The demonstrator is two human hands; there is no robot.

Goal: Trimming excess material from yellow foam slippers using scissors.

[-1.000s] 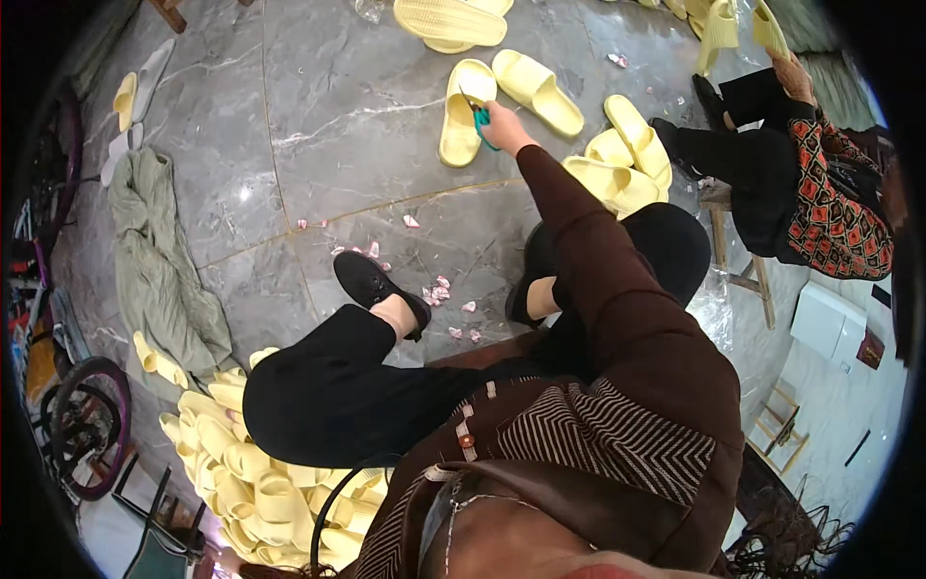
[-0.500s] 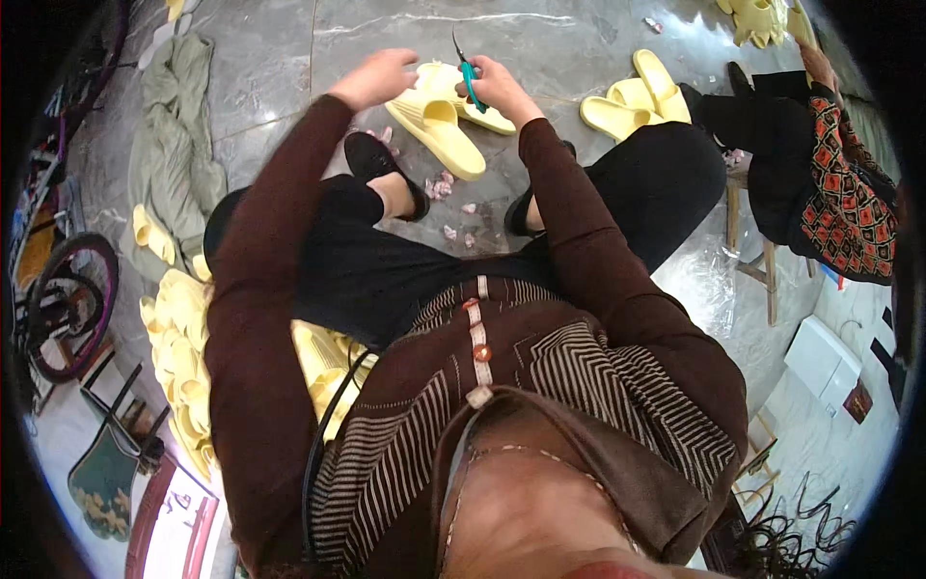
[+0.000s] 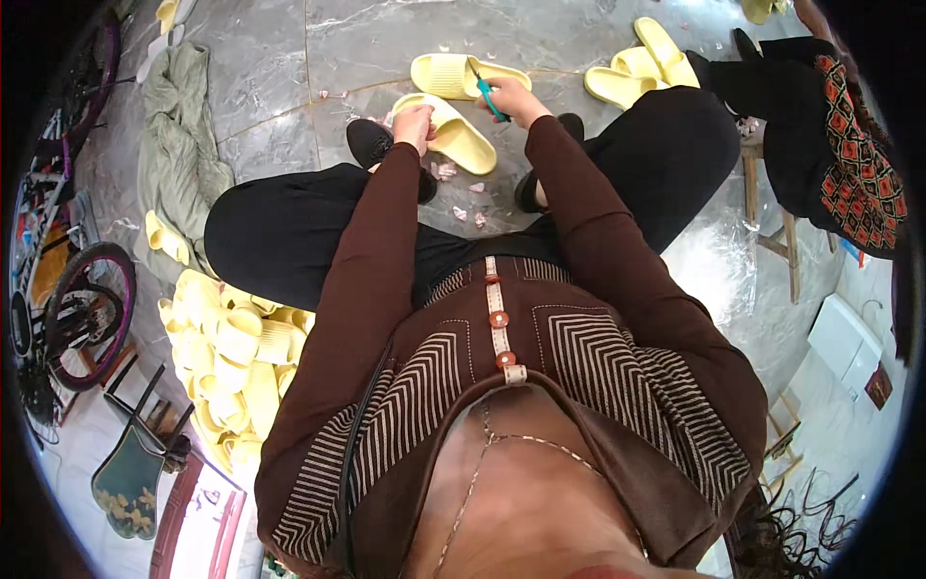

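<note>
My left hand (image 3: 414,126) is closed at the strap end of a pale yellow slide slipper (image 3: 463,144), which lies tilted between my feet. My right hand (image 3: 518,101) grips a small pair of scissors with teal handles (image 3: 493,99). Their dark, thin blades point up and away from me, over a second yellow slipper (image 3: 449,76) that lies crosswise just beyond the first. Fine detail of the left fingertips is too small to make out.
Pinkish scraps (image 3: 444,171) lie on the grey tiled floor. A pair of yellow slippers (image 3: 622,85) rests to the right, near another person's dark-trousered legs (image 3: 762,101) and a wooden stool (image 3: 783,241). A heap of yellow slippers (image 3: 236,357) is at my left.
My left hand has come down and to the right onto the near slipper. My right hand has moved slightly right and down with the scissors. The two slippers now lie farther apart.
</note>
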